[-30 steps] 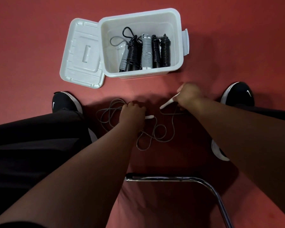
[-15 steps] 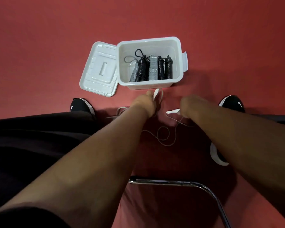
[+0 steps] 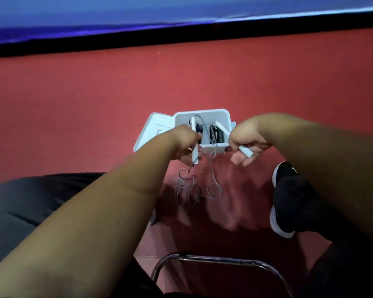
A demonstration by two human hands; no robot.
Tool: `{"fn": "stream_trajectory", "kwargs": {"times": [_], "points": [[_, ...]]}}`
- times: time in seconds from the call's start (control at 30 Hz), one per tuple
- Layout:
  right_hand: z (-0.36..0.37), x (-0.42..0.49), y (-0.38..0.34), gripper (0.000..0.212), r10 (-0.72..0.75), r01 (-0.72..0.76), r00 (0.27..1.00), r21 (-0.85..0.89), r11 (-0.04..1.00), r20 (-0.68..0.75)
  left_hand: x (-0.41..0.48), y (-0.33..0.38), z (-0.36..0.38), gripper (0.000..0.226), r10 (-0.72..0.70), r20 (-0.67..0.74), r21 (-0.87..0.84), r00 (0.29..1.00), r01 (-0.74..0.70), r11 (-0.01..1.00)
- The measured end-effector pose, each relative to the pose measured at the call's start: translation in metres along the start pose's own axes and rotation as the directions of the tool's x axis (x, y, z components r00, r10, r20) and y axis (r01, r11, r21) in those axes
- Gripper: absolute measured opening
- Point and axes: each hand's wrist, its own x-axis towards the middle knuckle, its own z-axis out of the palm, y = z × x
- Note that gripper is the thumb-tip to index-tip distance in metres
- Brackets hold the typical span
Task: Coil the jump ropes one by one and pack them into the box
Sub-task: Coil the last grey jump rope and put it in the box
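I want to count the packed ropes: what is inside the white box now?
Inside the white box, dark coiled ropes show. The left hand, the right hand and the white handles they hold cover the rest.

Two bare forearms [image 3: 108,211], loose black trousers [image 3: 37,201], black trainer [image 3: 293,196] with white sole and small white logo

Lid [image 3: 154,131] left of box [image 3: 213,148] — loose rope [image 3: 187,190] before it.
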Motion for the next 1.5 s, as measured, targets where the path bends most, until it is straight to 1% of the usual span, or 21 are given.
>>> {"fn": "stream_trajectory", "kwargs": {"times": [0.1, 0.23, 0.33, 0.43, 0.47, 0.53, 0.63, 0.7, 0.8, 0.87, 0.93, 1.03, 1.1, 1.17, 1.2, 1.23, 1.27, 1.3, 1.37, 1.43, 1.5], "points": [[-0.010, -0.051, -0.018, 0.015, -0.140, 0.144, 0.986, 0.040, 0.989, -0.094, -0.041, 0.024, -0.019, 0.007, 0.130, -0.057, 0.021, 0.990, -0.129, 0.991], [-0.006, -0.109, -0.039, 0.014, -0.330, 0.368, 0.917, 0.156, 0.917, -0.224, -0.082, 0.054, -0.032, 0.030, 0.317, -0.150, 0.026, 0.936, -0.317, 0.948], [0.003, -0.133, -0.047, 0.008, -0.442, 0.511, 0.847, 0.219, 0.831, -0.296, -0.105, 0.071, -0.033, 0.029, 0.350, -0.129, -0.038, 0.928, -0.357, 0.933], [0.012, -0.143, -0.049, 0.009, -0.537, 0.605, 0.783, 0.183, 0.774, -0.314, -0.111, 0.079, -0.032, 0.046, 0.353, -0.170, -0.119, 0.920, -0.375, 0.919], [0.015, -0.143, -0.049, 0.017, -0.550, 0.616, 0.774, 0.173, 0.768, -0.315, -0.110, 0.079, -0.031, 0.048, 0.356, -0.203, -0.131, 0.912, -0.385, 0.913], [0.019, -0.136, -0.047, 0.045, -0.534, 0.604, 0.771, 0.136, 0.785, -0.346, -0.107, 0.077, -0.031, 0.046, 0.360, -0.252, -0.147, 0.898, -0.403, 0.903], [0.023, -0.128, -0.047, 0.061, -0.527, 0.586, 0.767, 0.063, 0.808, -0.367, -0.096, 0.072, -0.032, 0.039, 0.357, -0.277, -0.202, 0.892, -0.417, 0.886], [0.024, -0.126, -0.049, 0.070, -0.521, 0.577, 0.777, 0.068, 0.814, -0.354, -0.091, 0.071, -0.033, 0.036, 0.336, -0.296, -0.226, 0.894, -0.407, 0.885], [0.018, -0.114, -0.049, 0.064, -0.492, 0.555, 0.787, 0.078, 0.828, -0.371, -0.083, 0.077, -0.028, 0.035, 0.303, -0.277, -0.265, 0.912, -0.376, 0.888], [0.015, -0.106, -0.049, 0.055, -0.505, 0.553, 0.751, -0.013, 0.833, -0.425, -0.077, 0.082, -0.025, 0.032, 0.309, -0.264, -0.245, 0.914, -0.373, 0.895], [0.012, -0.099, -0.051, 0.043, -0.532, 0.559, 0.691, -0.105, 0.822, -0.490, -0.074, 0.089, -0.023, 0.024, 0.331, -0.247, -0.210, 0.911, -0.383, 0.899], [0.004, -0.093, -0.052, 0.030, -0.540, 0.553, 0.649, -0.155, 0.818, -0.535, -0.072, 0.101, -0.025, 0.030, 0.350, -0.242, -0.128, 0.905, -0.388, 0.913], [-0.003, -0.094, -0.052, 0.018, -0.535, 0.543, 0.628, -0.174, 0.821, -0.565, -0.071, 0.111, -0.031, 0.033, 0.334, -0.281, -0.120, 0.900, -0.378, 0.918], [-0.011, -0.095, -0.051, 0.008, -0.534, 0.524, 0.616, -0.204, 0.827, -0.579, -0.067, 0.117, -0.038, 0.025, 0.319, -0.382, -0.077, 0.867, -0.374, 0.924], [-0.014, -0.096, -0.051, 0.013, -0.541, 0.514, 0.604, -0.233, 0.826, -0.585, -0.063, 0.118, -0.043, 0.016, 0.332, -0.436, -0.028, 0.836, -0.381, 0.924], [-0.017, -0.096, -0.051, 0.018, -0.556, 0.511, 0.583, -0.264, 0.818, -0.593, -0.059, 0.118, -0.047, 0.019, 0.363, -0.460, 0.021, 0.810, -0.398, 0.917], [-0.021, -0.097, -0.051, 0.022, -0.572, 0.516, 0.558, -0.288, 0.807, -0.602, -0.057, 0.118, -0.049, 0.032, 0.411, -0.435, 0.069, 0.801, -0.425, 0.902], [-0.024, -0.099, -0.052, 0.026, -0.590, 0.530, 0.529, -0.306, 0.791, -0.610, -0.055, 0.117, -0.050, 0.043, 0.467, -0.362, 0.104, 0.807, -0.463, 0.880], [-0.030, -0.104, -0.053, 0.031, -0.613, 0.586, 0.480, -0.291, 0.757, -0.627, -0.053, 0.114, -0.048, 0.049, 0.524, -0.184, 0.158, 0.832, -0.501, 0.851], [-0.037, -0.107, -0.053, 0.031, -0.589, 0.686, 0.462, -0.153, 0.711, -0.663, -0.045, 0.110, -0.044, 0.035, 0.504, -0.080, 0.206, 0.860, -0.481, 0.852], [-0.046, -0.107, -0.051, 0.033, -0.550, 0.770, 0.445, -0.012, 0.638, -0.707, -0.036, 0.103, -0.042, 0.012, 0.475, -0.049, 0.262, 0.879, -0.447, 0.855]]}}
